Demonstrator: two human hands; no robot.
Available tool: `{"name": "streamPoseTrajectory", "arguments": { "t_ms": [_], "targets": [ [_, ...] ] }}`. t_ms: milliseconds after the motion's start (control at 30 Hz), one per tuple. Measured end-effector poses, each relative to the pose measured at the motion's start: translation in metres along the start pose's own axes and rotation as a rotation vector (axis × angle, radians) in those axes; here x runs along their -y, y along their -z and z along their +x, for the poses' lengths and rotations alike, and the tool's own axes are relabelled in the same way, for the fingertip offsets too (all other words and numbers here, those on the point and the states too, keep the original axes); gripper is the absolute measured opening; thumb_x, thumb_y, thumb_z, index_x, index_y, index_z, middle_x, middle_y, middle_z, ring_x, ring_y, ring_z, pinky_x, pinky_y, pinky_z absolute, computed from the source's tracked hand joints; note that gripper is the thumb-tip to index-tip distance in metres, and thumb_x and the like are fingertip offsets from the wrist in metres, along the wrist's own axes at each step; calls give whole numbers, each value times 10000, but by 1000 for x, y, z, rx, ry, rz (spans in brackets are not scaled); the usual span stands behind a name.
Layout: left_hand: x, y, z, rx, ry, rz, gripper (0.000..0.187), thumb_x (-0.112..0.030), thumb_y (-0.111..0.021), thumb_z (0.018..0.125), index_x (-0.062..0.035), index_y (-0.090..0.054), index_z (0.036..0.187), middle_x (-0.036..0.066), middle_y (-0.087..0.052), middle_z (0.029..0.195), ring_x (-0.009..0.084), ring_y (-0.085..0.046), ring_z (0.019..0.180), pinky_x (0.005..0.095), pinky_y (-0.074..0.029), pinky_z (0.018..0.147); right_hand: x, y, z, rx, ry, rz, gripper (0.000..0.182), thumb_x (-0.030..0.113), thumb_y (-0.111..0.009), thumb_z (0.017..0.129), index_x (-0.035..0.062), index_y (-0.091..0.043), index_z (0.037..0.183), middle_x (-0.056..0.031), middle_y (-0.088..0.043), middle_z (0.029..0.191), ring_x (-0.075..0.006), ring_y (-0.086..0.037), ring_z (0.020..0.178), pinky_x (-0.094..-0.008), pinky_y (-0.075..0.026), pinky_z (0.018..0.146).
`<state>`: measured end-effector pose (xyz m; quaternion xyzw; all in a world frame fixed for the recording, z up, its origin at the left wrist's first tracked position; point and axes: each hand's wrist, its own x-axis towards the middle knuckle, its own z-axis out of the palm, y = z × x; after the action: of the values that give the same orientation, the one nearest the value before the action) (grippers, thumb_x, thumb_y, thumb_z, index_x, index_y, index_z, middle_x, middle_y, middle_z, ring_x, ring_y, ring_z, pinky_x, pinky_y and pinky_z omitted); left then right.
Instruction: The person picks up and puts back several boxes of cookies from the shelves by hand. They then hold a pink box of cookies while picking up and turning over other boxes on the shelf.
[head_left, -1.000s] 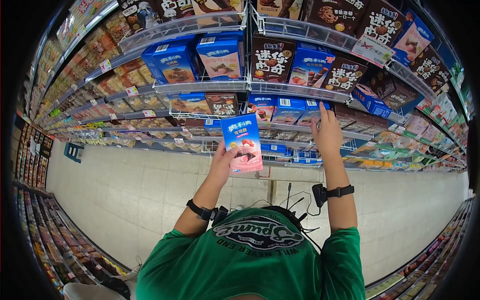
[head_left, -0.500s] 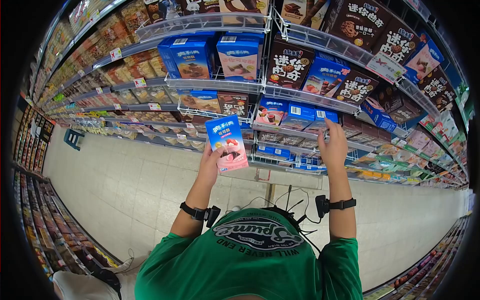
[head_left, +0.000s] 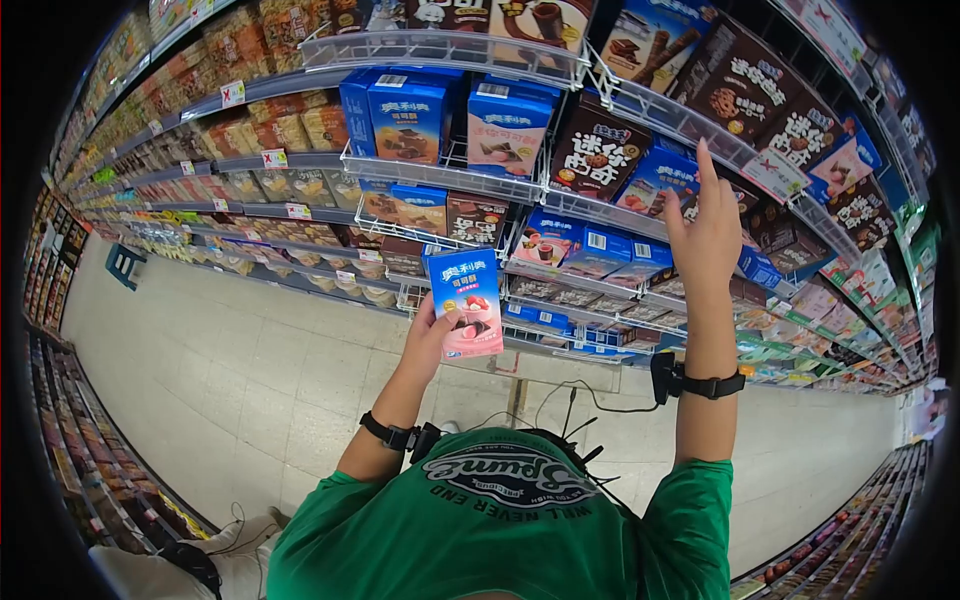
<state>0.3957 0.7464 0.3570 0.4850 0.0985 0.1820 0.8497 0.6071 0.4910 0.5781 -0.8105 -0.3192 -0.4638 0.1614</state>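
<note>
My left hand [head_left: 432,330] grips a blue and pink biscuit box [head_left: 468,303], thumb across its front, upright before the lower shelves. My right hand [head_left: 706,225] is raised in front of the right-hand shelves, its fingers apart and nothing in it. Behind it a blue box with a picture of rolls [head_left: 657,178] is partly covered. Left of that stands a dark brown box [head_left: 598,152]. Higher on the left are a blue box [head_left: 408,118] and another blue and pink box [head_left: 503,128] in a wire rack.
Wire shelf edges [head_left: 450,182] jut out toward me. Bagged snacks [head_left: 225,130] fill the left shelves. Another person's leg [head_left: 150,565] shows at the bottom left. A dark blue stool [head_left: 126,266] stands on the tiled floor [head_left: 250,350]. Cables hang near my chest.
My right hand has moved up and to the right, from the lower blue boxes to the shelf above. My left hand and its box have shifted slightly right and down in view.
</note>
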Motion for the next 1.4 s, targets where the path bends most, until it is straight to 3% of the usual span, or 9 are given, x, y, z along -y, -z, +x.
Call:
{"name": "streamPoseTrajectory", "arguments": {
  "t_ms": [200,267,467,667,900,1067,1400],
  "targets": [
    [1,4,4,35,3,5,415,-137,-618,957,-11,-502,1335,97,-632,1215,156,-617,1097,312,-494,965,-2,-8,-6,-1,22,-78,663,144,-765,783,148,-554,1412,-88,-581,954,-283,-580,910,-396,-448,798],
    [3,5,8,48,13,3,422,-135,-620,957,-9,-495,1339,98,-629,1221,158,-616,1103,313,-496,967,-12,-16,-10,-176,134,-93,619,176,-770,780,146,-588,1370,-80,-600,1089,-286,-572,1033,-421,-427,871],
    [9,1,20,137,29,-63,461,-109,-624,955,-12,-452,1371,100,-612,1258,154,-609,1123,315,-505,969,4,-15,-7,-27,6,-365,521,225,-769,779,155,-630,1276,-43,-570,1276,-292,-502,1203,-463,-356,975],
    [11,-8,28,199,47,-56,452,-88,-620,959,-25,-449,1372,98,-619,1256,155,-618,1115,315,-515,955,-1,-14,-10,-27,37,-182,581,239,-752,803,118,-573,1342,-81,-578,1331,-307,-497,1267,-486,-351,1008],
    [12,-17,36,257,52,-60,446,-95,-617,967,-28,-444,1373,95,-617,1257,148,-615,1125,306,-503,969,5,-13,-5,41,45,-287,611,224,-747,808,74,-547,1365,-106,-577,1330,-338,-498,1274,-478,-343,1052],
    [4,-26,40,306,46,-116,470,-79,-621,963,-25,-437,1392,89,-596,1288,147,-588,1163,310,-486,987,-2,-17,-6,16,30,-69,587,151,-754,779,48,-571,1327,-164,-568,1275,-363,-515,1218,-481,-361,1058],
    [4,-43,56,382,-11,-86,501,-107,-645,958,5,-426,1395,106,-578,1302,153,-570,1172,310,-463,996,-12,-11,6,70,113,-70,565,120,-783,730,37,-588,1254,-182,-582,1220,-383,-531,1180,-471,-399,1031]
  ]
}}
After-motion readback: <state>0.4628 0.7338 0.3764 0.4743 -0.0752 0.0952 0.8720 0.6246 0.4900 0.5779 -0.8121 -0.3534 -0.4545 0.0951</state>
